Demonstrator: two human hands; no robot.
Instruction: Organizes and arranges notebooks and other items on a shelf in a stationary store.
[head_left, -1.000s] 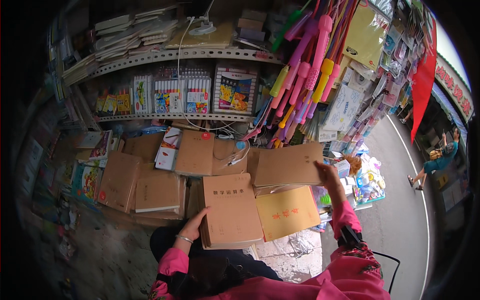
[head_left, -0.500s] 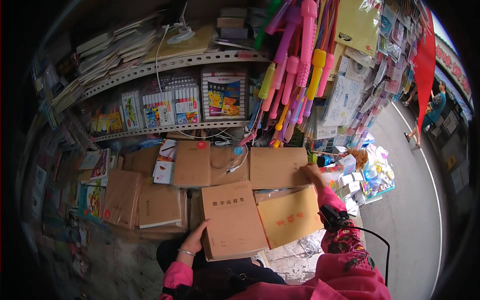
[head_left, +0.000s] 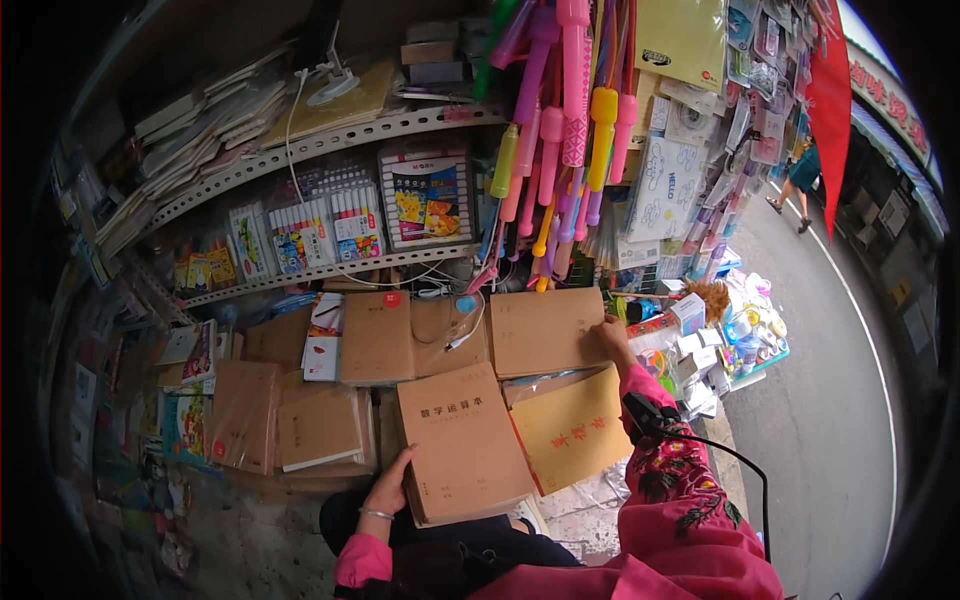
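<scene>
My left hand (head_left: 388, 487) grips the left edge of a thick stack of brown exercise books (head_left: 465, 445), which rests over my lap with its printed cover facing up. Farther off, my right hand (head_left: 612, 338) is closed at the right edge of another brown exercise book (head_left: 547, 332); the fingertips are partly hidden. Between the two lies a yellow-tan booklet (head_left: 570, 430) with red lettering, to the right of the stack. Next to the far book, a clear-wrapped brown book (head_left: 450, 345) has a white cable lying over it.
More brown exercise books (head_left: 320, 430) are piled at the left. Boxed marker sets (head_left: 430, 200) stand on a perforated metal shelf (head_left: 330, 135). Colourful skipping ropes (head_left: 550, 140) hang ahead. Small boxed goods (head_left: 700, 355) crowd the right, beside a road (head_left: 810, 400) with a passer-by.
The view has shifted a little, moving the shelf goods left in the picture. Both hands keep their places on the books. The passer-by has moved farther up the road.
</scene>
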